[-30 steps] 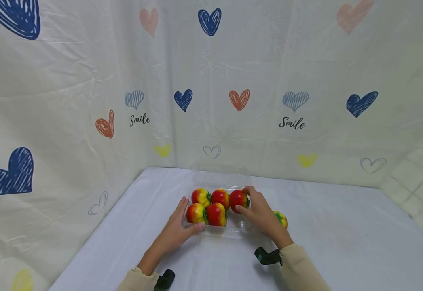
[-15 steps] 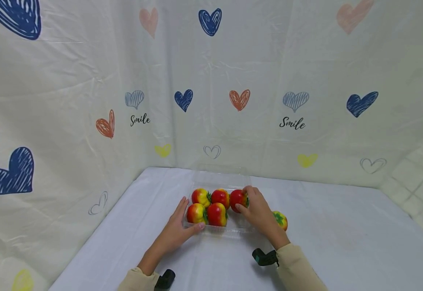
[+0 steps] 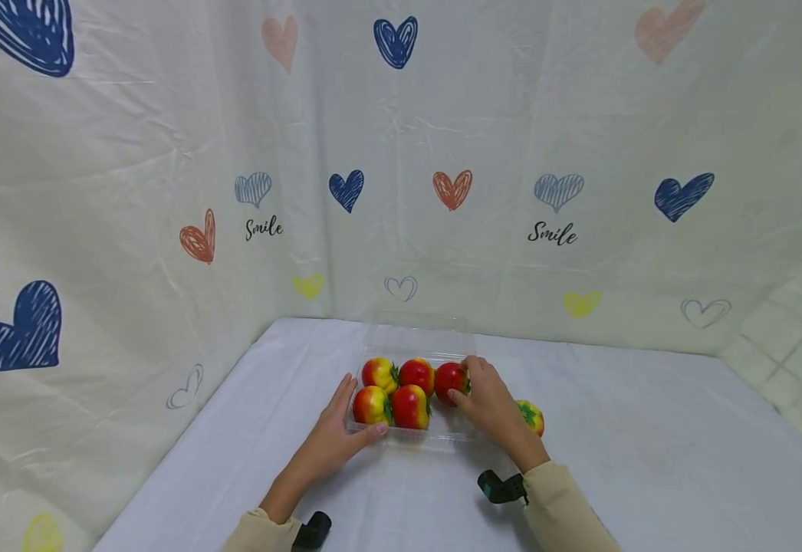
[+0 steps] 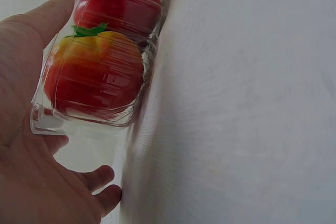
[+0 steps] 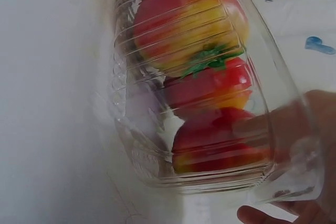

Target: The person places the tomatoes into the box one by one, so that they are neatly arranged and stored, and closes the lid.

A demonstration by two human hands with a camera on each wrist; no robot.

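Red-and-yellow bell peppers (image 3: 411,406) with green leafy tops sit in a clear plastic box (image 3: 390,435), its lid (image 3: 418,337) tipped back behind it. My left hand (image 3: 328,443) rests at the box's left front corner, fingers straight along the side and thumb on the front rim. In the left wrist view the thumb lies on the rim beside two peppers (image 4: 97,74) seen through the wall. At the back right of the box, my right hand (image 3: 494,406) holds a bell pepper (image 3: 449,383) between thumb and fingers. Through the plastic, the right wrist view shows this pepper (image 5: 210,145) inside the box.
Another pepper (image 3: 532,418) lies on the white-covered table (image 3: 649,445) just outside the box, partly hidden behind the right wrist. A pale curtain (image 3: 401,138) printed with hearts hangs behind and along the left side.
My right hand has shifted very slightly, with the pepper still in its grasp inside the box. The left hand stays put at the corner.
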